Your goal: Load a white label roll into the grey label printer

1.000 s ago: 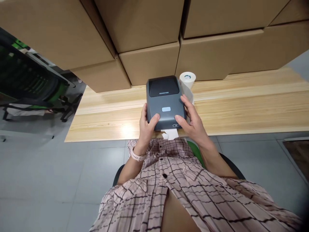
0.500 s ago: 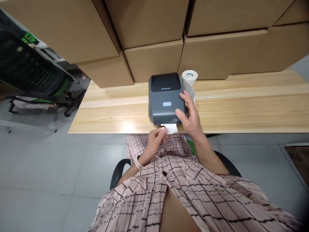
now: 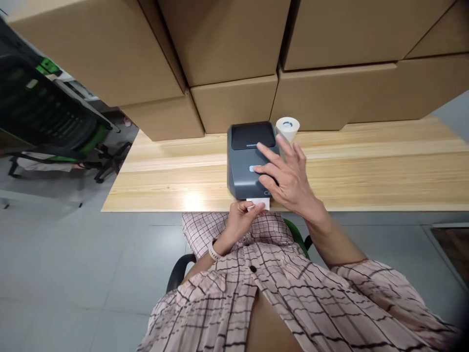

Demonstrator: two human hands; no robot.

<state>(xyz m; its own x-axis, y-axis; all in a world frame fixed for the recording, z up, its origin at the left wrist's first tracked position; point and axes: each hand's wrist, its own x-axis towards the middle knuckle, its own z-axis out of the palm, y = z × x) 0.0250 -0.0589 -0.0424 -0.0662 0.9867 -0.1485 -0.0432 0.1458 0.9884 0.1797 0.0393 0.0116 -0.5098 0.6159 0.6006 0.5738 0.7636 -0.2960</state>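
A dark grey label printer [image 3: 240, 171] stands at the front edge of the wooden table. From its front slot sticks a white label strip [image 3: 266, 203], and my left hand [image 3: 242, 218] pinches it between thumb and fingers. My right hand [image 3: 287, 181] is over the printer's right half with its fingers spread. One fingertip lies at the pale blue button [image 3: 251, 168] on the lid and partly covers it. Behind the printer's right corner a white paper roll [image 3: 287, 126] stands upright; my right hand hides its lower part.
Stacked cardboard boxes [image 3: 234, 107] line the back of the wooden table [image 3: 366, 176]. To the left, on the grey tiled floor, stands a black and green office chair [image 3: 47, 112]. My lap is right below the table's front edge.
My right hand has moved from the printer's right side up over its lid, fingers now spread at the button. My left hand still pinches the label strip, slightly further right.
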